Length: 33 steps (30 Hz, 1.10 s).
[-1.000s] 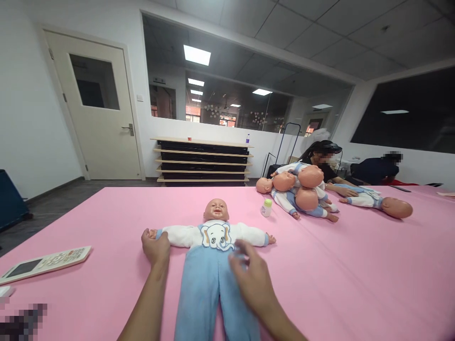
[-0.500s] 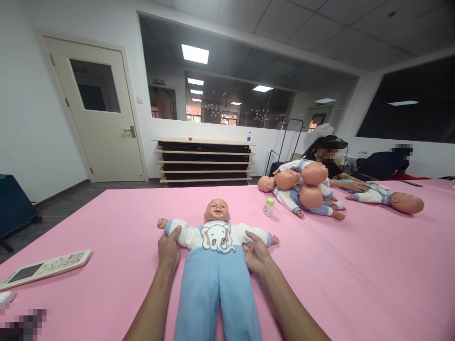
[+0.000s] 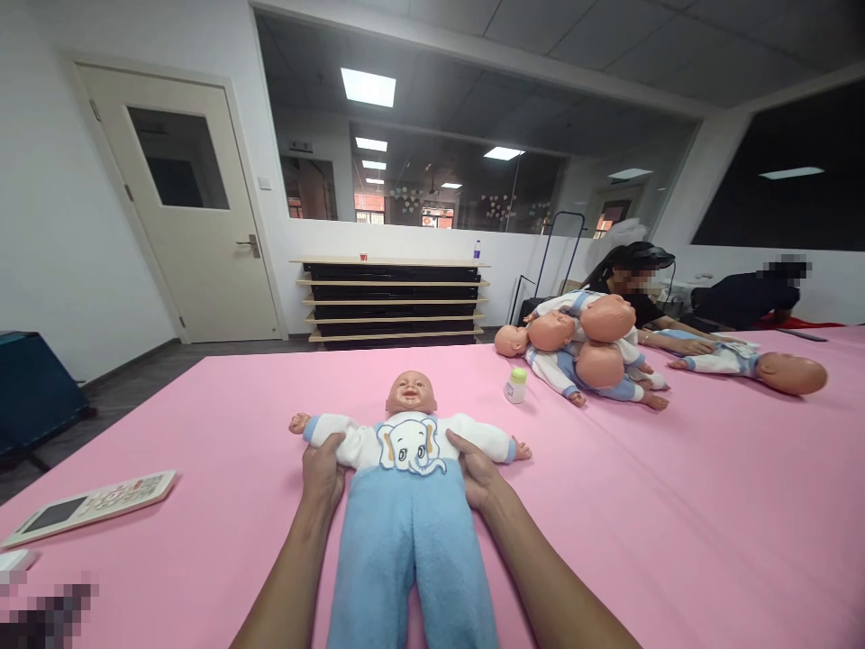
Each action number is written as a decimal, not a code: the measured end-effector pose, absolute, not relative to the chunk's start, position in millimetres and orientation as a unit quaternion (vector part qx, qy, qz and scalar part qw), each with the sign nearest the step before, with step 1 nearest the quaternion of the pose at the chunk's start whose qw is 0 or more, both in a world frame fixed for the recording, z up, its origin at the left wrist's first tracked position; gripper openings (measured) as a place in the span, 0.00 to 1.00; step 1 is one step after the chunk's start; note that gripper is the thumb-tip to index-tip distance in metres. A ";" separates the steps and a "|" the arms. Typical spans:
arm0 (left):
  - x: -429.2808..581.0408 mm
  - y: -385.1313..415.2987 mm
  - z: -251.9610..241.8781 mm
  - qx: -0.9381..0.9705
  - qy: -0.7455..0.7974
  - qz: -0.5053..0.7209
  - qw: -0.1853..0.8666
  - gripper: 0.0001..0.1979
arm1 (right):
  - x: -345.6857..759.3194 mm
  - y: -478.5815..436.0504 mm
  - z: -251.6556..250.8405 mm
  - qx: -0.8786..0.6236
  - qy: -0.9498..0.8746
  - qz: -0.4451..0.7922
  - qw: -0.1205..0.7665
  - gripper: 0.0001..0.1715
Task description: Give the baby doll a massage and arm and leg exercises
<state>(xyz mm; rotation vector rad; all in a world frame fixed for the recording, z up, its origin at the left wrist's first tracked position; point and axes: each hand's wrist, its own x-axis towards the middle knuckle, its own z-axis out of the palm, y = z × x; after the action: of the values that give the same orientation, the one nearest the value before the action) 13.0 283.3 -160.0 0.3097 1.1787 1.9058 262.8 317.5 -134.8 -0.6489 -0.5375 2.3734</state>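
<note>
A baby doll lies face up on the pink table in front of me, its arms spread and its head pointing away. It wears a white top with an elephant face and light blue trousers, whose lower ends run out of view. My left hand grips the doll's side under its sleeve, thumb on top of the white cloth. On the opposite side my right hand holds it below the armpit, thumb resting on the chest beside the elephant. The fingers of both hands are partly hidden under the doll.
A small bottle with a green cap stands beyond the doll. Several dolls are piled at the back right, near a person whose hands touch another doll. A white remote control lies on the table at left.
My right hand has moved inward, its thumb sliding from the sleeve to the doll's chest. The doll's arm on my left has shifted slightly outward. The view has tilted a little.
</note>
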 end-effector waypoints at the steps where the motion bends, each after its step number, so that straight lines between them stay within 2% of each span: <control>1: 12.1 283.3 -159.8 0.114 0.473 0.766 0.420 0.35 | 260.5 318.8 -136.8 -0.243 -0.205 0.900 0.298 0.34; 12: 16.9 274.8 -148.3 0.065 0.504 0.780 0.366 0.30 | 243.4 327.6 -145.6 -0.265 -0.219 0.895 0.286 0.30; 16: 15.6 275.3 -150.3 0.080 0.536 0.766 0.346 0.32 | 239.3 326.3 -147.3 -0.272 -0.212 0.889 0.301 0.30; 19: 12.8 276.6 -153.1 0.097 0.575 0.751 0.311 0.33 | 240.1 324.7 -146.7 -0.290 -0.196 0.862 0.366 0.31; 25: 6.0 273.4 -156.7 0.118 0.667 0.696 0.239 0.31 | 261.7 335.8 -148.4 -0.351 -0.125 0.720 0.586 0.35; 28: 4.5 271.0 -156.3 0.135 0.705 0.663 0.210 0.32 | 269.6 342.1 -150.8 -0.359 -0.122 0.676 0.632 0.40; 33: 8.3 273.7 -151.6 0.171 0.737 0.619 0.209 0.32 | 266.9 345.2 -154.3 -0.358 -0.175 0.625 0.671 0.41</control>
<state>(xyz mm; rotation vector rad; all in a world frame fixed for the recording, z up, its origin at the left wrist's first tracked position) 8.3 273.7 -151.6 0.4753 2.0501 1.7229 266.9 345.2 -154.3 -0.8069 -0.3953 1.4071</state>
